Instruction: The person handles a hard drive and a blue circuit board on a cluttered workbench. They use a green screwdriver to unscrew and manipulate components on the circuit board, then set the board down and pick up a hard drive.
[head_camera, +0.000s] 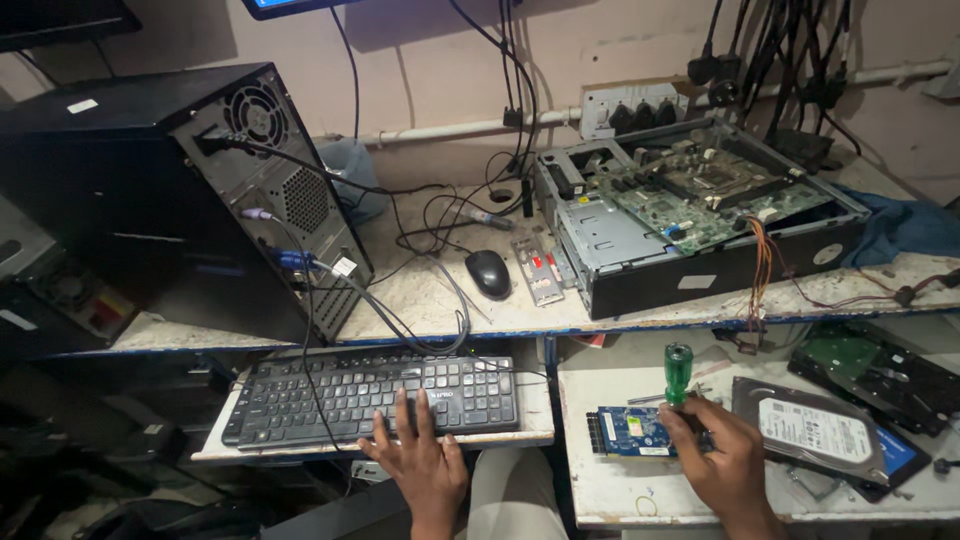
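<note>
The left hand (425, 462) lay flat with its grip loose, fingers spread on the black keyboard (372, 395). The right hand (722, 458) squeezed a green-handled screwdriver (679, 372), standing up over the small blue circuit card (632, 432) at nine o'clock from it on the worktop (620, 490).

Person's body as seen from the head camera: left hand (425, 462) and right hand (725, 462), both bare, without gloves, rings or a watch; forearms uncovered, no sleeves showing; light beige trousers (515, 495) visible between the arms.
</note>
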